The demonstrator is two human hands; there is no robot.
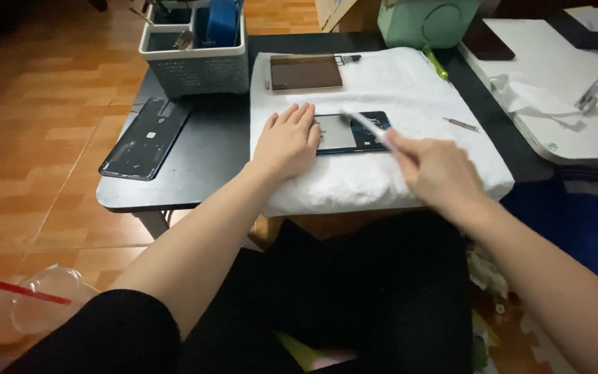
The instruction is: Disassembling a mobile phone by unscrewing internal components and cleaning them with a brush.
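Looking down from the head view: opened phone [351,132] lies flat on a white towel [410,90] spread over the black table [209,149].

Left hand [288,142]: palm down, fingers loose and flat, nothing gripped. Fingertips press the phone's left edge and pin it to the towel.

Right hand [437,166]: blurred, fingers closed around a thin pale tool [365,125]. Tool tip sits over the phone's open middle; contact cannot be confirmed through the blur.

Progress, judged from layout: back cover [145,138] already off, lying well apart on the bare table at left. A flat brown panel [306,72] rests at the far side of the towel. Work inside the body looks to be in hand; nothing suggests reassembly.

Phone appearance: dark blue frame, grey inner plate exposed, darker section toward the right end. Fine parts too small to tell.

Nearby: grey tool basket [202,66] behind the cover, green-handled screwdriver [436,64] and small metal tweezers [461,124] on the towel.
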